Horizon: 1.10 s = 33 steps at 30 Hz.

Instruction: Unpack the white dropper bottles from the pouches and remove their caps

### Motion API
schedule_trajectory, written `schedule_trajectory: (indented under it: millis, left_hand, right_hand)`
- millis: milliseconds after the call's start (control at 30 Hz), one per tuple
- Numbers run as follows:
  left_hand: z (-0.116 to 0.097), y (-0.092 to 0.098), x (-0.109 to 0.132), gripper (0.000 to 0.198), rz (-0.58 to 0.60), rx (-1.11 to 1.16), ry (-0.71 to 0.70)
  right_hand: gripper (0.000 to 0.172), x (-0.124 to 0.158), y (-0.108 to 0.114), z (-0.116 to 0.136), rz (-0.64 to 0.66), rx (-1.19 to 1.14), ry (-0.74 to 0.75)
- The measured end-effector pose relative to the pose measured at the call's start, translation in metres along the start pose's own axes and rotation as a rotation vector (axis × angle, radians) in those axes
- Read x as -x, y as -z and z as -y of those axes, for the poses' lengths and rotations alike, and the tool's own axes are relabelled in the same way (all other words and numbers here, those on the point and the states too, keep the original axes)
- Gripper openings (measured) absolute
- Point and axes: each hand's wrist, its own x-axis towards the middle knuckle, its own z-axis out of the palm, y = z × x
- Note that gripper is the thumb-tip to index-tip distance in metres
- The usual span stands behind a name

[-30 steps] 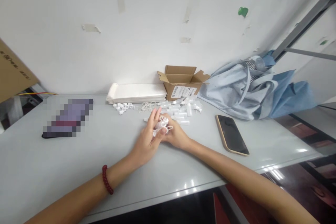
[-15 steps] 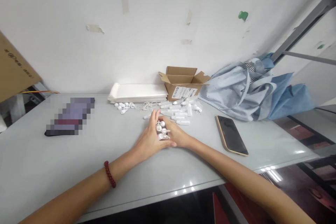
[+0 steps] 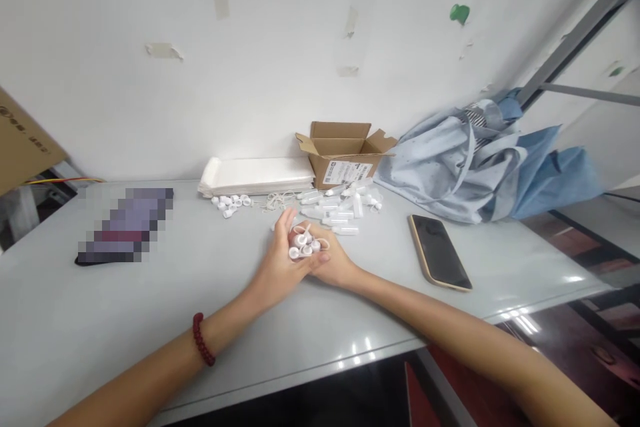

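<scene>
Several small white plastic caps (image 3: 301, 248), some with thin loops or stems, lie cupped between my two hands above the table. My left hand (image 3: 280, 257), with a dark red bead bracelet on the wrist, curls round them from the left. From the right, my right hand (image 3: 333, 257) closes round the same caps, its fingers partly hidden. Just beyond my hands lie several clear plastic dropper bottles (image 3: 340, 213). Farther left sits a loose group of white caps (image 3: 231, 203), with a tangle of thin white loops (image 3: 281, 200) beside it.
Against the wall stand a stack of white paper sleeves (image 3: 260, 173) and an open cardboard box (image 3: 343, 153). A phone (image 3: 440, 252) lies at right, with blue cloth bags (image 3: 460, 167) behind it. A blurred-out dark object (image 3: 127, 223) rests on the grey table (image 3: 200, 267) at left.
My hands have drawn closer together round the caps, and the caps have shifted between them. The view has moved slightly.
</scene>
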Motion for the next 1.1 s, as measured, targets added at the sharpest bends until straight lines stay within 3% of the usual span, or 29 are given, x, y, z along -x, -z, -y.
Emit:
schedule_trajectory:
  millis: [100, 233, 400, 500, 667, 933, 1100]
  left_hand:
    - [-0.003, 0.005, 0.001, 0.096, -0.011, -0.054, -0.017]
    - [-0.008, 0.014, 0.003, 0.091, -0.032, -0.224, -0.088]
    - [-0.014, 0.016, 0.002, 0.051, 0.013, -0.234, -0.192]
    - [-0.012, 0.014, -0.001, 0.045, 0.016, -0.072, -0.091]
    - [-0.007, 0.013, -0.003, 0.054, 0.029, 0.098, 0.088]
    - [-0.008, 0.013, 0.002, 0.060, 0.091, -0.001, 0.061]
    - [-0.017, 0.021, 0.004, 0.036, -0.077, -0.213, -0.090]
  right_hand:
    - [0.020, -0.001, 0.002, 0.003, -0.019, 0.066, 0.018]
    - [0.021, -0.002, 0.004, -0.001, -0.034, 0.070, -0.092]
    - [0.035, -0.003, 0.003, -0.002, 0.030, 0.065, -0.166]
    - [0.050, -0.002, 0.002, 0.001, 0.031, 0.088, -0.220]
    - [0.064, -0.001, 0.002, 0.003, 0.038, 0.107, -0.278]
    - [0.046, -0.001, 0.004, 0.003, 0.001, 0.088, -0.240]
    - [0.038, -0.004, 0.013, 0.002, -0.078, 0.216, -0.235]
